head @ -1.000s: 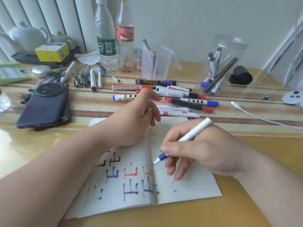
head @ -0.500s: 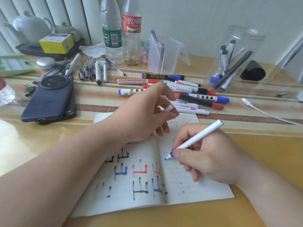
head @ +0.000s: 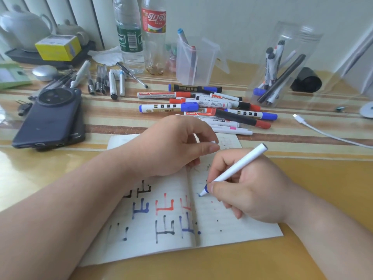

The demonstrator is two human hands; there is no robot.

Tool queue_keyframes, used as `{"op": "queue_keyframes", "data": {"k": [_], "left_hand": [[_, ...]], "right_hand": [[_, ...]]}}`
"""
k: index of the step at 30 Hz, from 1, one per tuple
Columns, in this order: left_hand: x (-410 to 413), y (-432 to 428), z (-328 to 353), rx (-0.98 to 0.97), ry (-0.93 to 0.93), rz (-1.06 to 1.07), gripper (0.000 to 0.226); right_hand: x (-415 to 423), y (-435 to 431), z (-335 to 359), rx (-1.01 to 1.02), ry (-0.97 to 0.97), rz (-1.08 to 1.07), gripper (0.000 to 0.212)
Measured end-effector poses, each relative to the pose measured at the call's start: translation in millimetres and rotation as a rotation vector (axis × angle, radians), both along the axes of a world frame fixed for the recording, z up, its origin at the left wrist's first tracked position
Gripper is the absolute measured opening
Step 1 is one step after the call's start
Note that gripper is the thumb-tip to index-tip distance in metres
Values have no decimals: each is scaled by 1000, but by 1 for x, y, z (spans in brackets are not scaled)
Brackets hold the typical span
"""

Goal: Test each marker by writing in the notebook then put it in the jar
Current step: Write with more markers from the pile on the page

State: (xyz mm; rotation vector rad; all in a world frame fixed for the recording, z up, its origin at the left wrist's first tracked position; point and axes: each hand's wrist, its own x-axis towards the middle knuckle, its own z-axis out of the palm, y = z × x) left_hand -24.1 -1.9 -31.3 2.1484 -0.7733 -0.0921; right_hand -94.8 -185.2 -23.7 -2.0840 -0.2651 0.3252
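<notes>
Two bare forearms come into view from the bottom edge, one from the lower left and one from the lower right, each ending in a bare hand. The left hand [head: 173, 146] and the right hand [head: 250, 190] wear nothing: no glove, ring, watch or bracelet shows on any finger or wrist that is in view. No sleeve or cuff reaches into the picture on either arm, so the clothing cannot be told. The fingernails that show are short and plain, without polish. The forearms look smooth and full, and both hands have rounded knuckles and fairly short fingers.
</notes>
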Motion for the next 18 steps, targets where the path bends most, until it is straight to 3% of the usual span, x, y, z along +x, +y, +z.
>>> {"op": "queue_keyframes", "data": {"k": [6,10,18], "left_hand": [[4,1,-6,-7,-98,-38,5],[4,1,-7,7,-107,-40,6],[4,0,-7,11,-109,-38,4]], "right_hand": [[-1,1,1,8,20,27,9],[0,-1,0,85,37,6,21],[0,1,0,38,7,6,20]]}}
